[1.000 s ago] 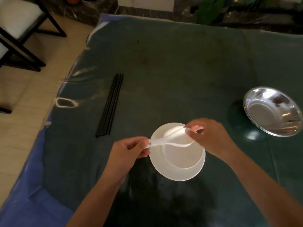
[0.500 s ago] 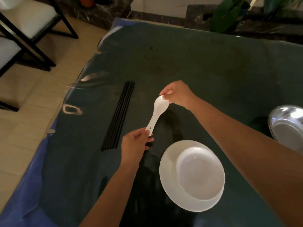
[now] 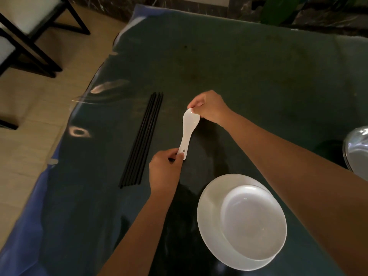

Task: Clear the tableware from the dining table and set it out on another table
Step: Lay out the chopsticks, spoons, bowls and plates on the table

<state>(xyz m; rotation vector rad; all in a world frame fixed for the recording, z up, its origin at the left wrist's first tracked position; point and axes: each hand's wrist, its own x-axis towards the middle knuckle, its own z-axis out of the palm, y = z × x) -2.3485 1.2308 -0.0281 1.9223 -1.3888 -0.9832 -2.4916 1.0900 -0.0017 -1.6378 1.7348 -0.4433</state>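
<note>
A white ceramic spoon (image 3: 188,132) is held between both hands, low over the dark green table (image 3: 249,76). My left hand (image 3: 165,172) pinches the end of its handle. My right hand (image 3: 209,108) pinches the tip of its bowl end. A white bowl (image 3: 253,222) sits inside a white plate (image 3: 209,220) at the near right, apart from the spoon. Several black chopsticks (image 3: 142,140) lie side by side just left of the spoon.
A shiny metal bowl (image 3: 356,150) is cut off at the right edge. The table's left edge (image 3: 65,140) drops to a tiled floor. Dark-framed chairs with white seats (image 3: 29,20) stand at the far left. A dark stone ledge with plants (image 3: 278,10) runs behind the table.
The spoon has left the bowl and plate and moved to a spot beside the chopsticks, still held at both ends. Since half a second ago it has hardly shifted.
</note>
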